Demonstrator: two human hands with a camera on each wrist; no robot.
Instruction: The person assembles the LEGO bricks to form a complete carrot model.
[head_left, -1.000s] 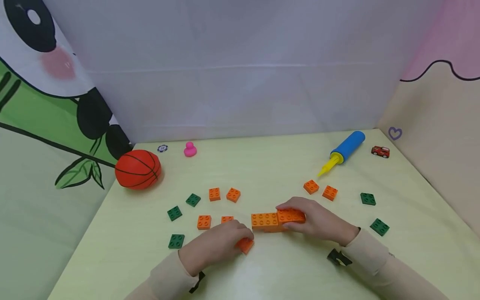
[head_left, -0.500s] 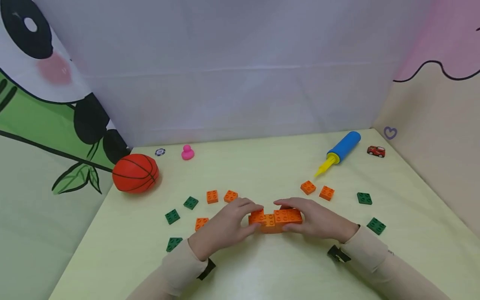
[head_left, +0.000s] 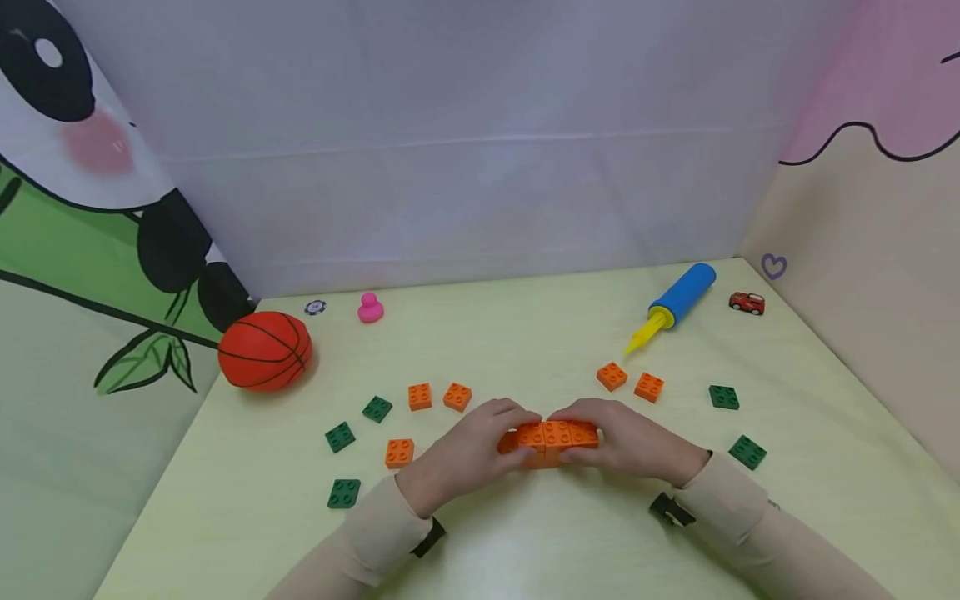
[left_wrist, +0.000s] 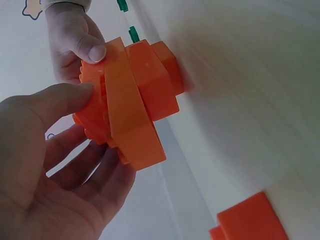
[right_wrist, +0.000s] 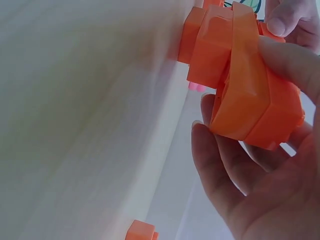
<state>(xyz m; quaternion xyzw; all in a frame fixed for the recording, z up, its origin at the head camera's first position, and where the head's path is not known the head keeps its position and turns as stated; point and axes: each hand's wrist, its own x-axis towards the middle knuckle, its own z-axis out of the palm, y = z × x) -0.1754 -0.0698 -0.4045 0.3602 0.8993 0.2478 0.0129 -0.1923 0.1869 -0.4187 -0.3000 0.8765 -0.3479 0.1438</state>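
On the surface (head_left: 525,542) a ball (head_left: 264,351) lies far left, with loose green and orange bricks nearer the middle. The left hand (head_left: 468,450) grips the left end of an orange block (head_left: 551,437) at mid-surface, fingers (left_wrist: 75,100) curled round it; its lower layer is mostly hidden. The right hand (head_left: 633,442) clamps the right end. A pump (head_left: 675,304) lies far right.

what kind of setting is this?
Likely a children's play corner: a pale green table strewn with toys, including a basketball and a pink duck, with a cartoon panda backdrop. Both hands grip an orange brick stack.
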